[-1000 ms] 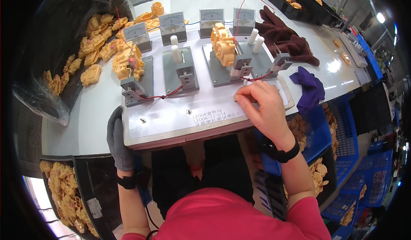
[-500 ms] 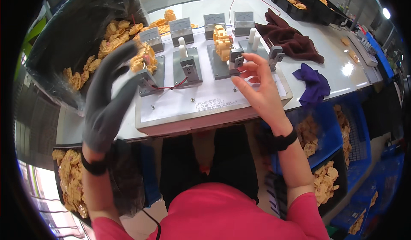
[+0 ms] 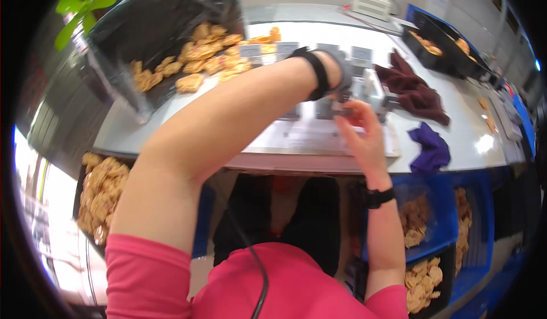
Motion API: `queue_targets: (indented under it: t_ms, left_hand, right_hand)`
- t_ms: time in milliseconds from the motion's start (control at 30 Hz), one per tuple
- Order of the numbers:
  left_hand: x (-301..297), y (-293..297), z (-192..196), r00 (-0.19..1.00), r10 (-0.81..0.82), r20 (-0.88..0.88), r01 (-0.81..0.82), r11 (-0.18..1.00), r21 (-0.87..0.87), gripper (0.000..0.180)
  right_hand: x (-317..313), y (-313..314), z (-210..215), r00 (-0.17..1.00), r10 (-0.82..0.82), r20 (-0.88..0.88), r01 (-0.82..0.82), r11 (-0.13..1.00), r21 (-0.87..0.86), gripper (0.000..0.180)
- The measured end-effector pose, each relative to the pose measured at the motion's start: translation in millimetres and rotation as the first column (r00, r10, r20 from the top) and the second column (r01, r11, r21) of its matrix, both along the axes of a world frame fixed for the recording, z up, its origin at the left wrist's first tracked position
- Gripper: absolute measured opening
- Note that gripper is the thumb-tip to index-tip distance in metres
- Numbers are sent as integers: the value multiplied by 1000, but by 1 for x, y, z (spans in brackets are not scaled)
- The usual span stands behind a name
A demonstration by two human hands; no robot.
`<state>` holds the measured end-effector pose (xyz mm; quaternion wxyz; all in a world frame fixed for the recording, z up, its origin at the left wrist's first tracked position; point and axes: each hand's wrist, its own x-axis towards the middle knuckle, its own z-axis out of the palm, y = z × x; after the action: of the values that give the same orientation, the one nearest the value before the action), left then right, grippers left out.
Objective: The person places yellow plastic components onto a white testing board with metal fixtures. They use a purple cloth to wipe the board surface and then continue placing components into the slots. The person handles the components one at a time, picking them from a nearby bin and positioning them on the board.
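Observation:
My left hand (image 3: 336, 71), in a grey glove, has reached across to a right-hand stand of the test fixture (image 3: 370, 151). Its fingers are blurred and mostly hidden behind the wrist. My right hand (image 3: 364, 136), bare, comes in from the front right, with thumb and fingertips pinched on a small grey end block (image 3: 343, 109) of that stand. Whether a yellow plastic part sits on the stand cannot be seen. My left forearm covers most of the left stands. Small grey panel meters (image 3: 249, 54) line up behind them.
A black bin (image 3: 117, 34) lined with plastic, with yellow parts (image 3: 199, 54) spilling out, lies at the left. A brown cloth (image 3: 413, 94) and a purple cloth (image 3: 428, 151) rest at the right. Blue crates (image 3: 441, 205) and a tub of yellow parts (image 3: 102, 196) flank me below.
My left hand has swung from the leftmost stand across to the right, beside my right hand. My right hand stays at the end block. The whole view has shifted.

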<state>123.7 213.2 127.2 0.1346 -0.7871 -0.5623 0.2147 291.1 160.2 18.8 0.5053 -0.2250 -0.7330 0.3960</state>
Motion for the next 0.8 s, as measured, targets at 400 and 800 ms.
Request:
queue_targets:
  t_ms: [400,800]
  left_hand:
    - [-151,-285,119,898,227,377,-333,911,245,35]
    - [-292,-510,-51,150,910,386,-981,90,169,50]
  right_hand:
    - [10,17,-29,995,105,-3,-105,994,-17,36]
    - [8,10,-23,992,-63,112,63,998,7,48]
